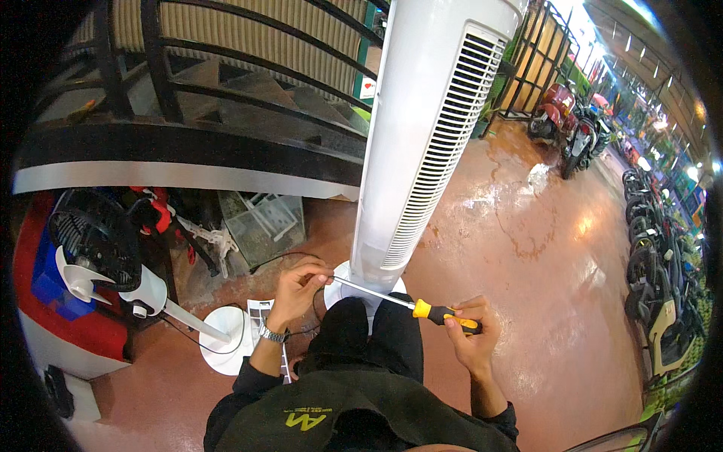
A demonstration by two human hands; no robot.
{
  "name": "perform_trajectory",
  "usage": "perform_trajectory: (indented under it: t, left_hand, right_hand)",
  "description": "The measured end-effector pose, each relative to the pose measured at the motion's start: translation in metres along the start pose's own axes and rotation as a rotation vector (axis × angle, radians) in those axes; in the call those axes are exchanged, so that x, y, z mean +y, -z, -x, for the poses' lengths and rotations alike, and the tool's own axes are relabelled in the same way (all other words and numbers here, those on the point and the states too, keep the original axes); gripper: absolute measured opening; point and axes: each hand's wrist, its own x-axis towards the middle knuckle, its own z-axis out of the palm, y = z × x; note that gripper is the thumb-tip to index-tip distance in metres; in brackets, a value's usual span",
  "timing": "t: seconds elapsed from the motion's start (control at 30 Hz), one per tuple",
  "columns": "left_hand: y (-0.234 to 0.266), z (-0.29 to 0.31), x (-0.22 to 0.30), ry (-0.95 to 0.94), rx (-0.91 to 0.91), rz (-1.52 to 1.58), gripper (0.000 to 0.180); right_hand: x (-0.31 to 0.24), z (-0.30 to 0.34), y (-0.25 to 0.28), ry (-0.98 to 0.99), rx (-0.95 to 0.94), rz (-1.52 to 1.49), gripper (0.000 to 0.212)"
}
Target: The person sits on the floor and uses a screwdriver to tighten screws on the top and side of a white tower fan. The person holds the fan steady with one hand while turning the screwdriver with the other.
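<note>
A screwdriver (427, 309) with a yellow and black handle and a long metal shaft lies across the space above my knees. Wrapped round its handle is my right hand (474, 329). My left hand (303, 288), with a metal watch on the wrist, pinches the tip end of the shaft; whether something small sits there too, I cannot make out. Just beyond my hands a tall white tower fan (410, 143) stands upright on a round white base (339, 290), its slatted grille facing right. My knees partly hide the base.
At left stands a white pedestal fan (154, 294) with a black cage and bare blades. A white slatted panel (260, 310) lies on the floor beside my left forearm. Stairs with black railings (158, 60) rise behind. Motorbikes (576, 124) are parked far right, near a row of tyres (644, 264).
</note>
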Motion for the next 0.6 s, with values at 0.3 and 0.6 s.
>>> perform_trajectory:
  t: [0.3,0.6]
  left_hand:
    - [-0.024,-0.065,0.026,0.151,0.164,0.84,0.033]
    - [-0.068,-0.184,0.07,0.137,0.085,1.268,0.022]
  right_hand:
    - [-0.038,-0.008,-0.014,0.348,0.056,0.161,0.029]
    - [-0.079,-0.049,-0.047,0.75,0.117,0.453,0.033]
